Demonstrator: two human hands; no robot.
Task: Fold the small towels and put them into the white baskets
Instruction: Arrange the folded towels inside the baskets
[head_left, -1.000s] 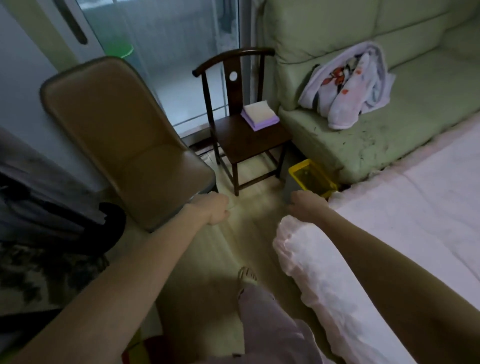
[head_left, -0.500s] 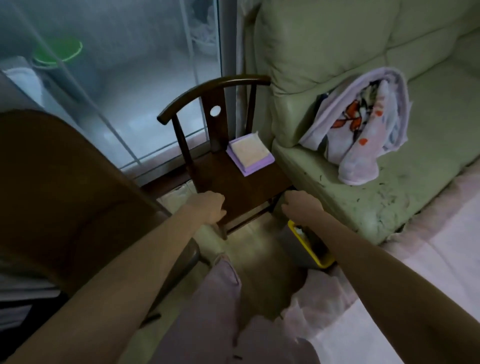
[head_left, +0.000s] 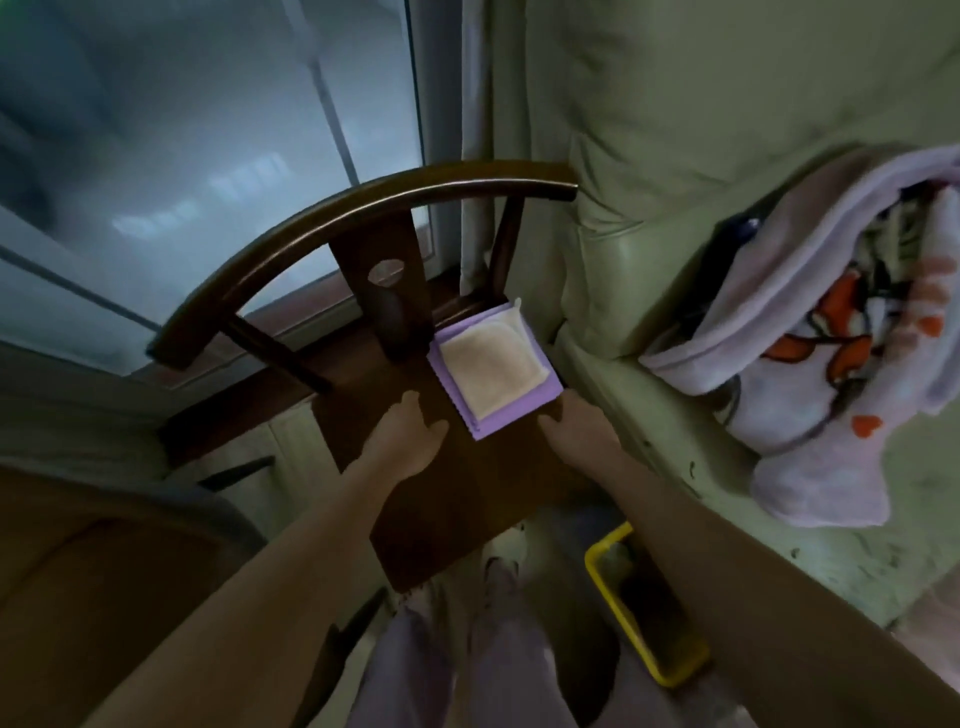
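Reaching over dark polished wooden chair (head_left: 457, 499): my left hand (head_left: 402, 441) fingers spread, right hand (head_left: 579, 436) loosely uncurled, both empty. Square folded towels (head_left: 493, 371), cream terry atop lilac, lie just beyond fingertips.

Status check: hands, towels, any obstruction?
Left hand and right hand open, empty, flanking the towel stack. Stack on wooden chair, untouched. Nothing blocking.

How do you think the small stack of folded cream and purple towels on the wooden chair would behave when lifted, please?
The stack of folded cream and purple towels is probably soft and light. Its layers sit offset, so they may slide apart or droop unless supported underneath.
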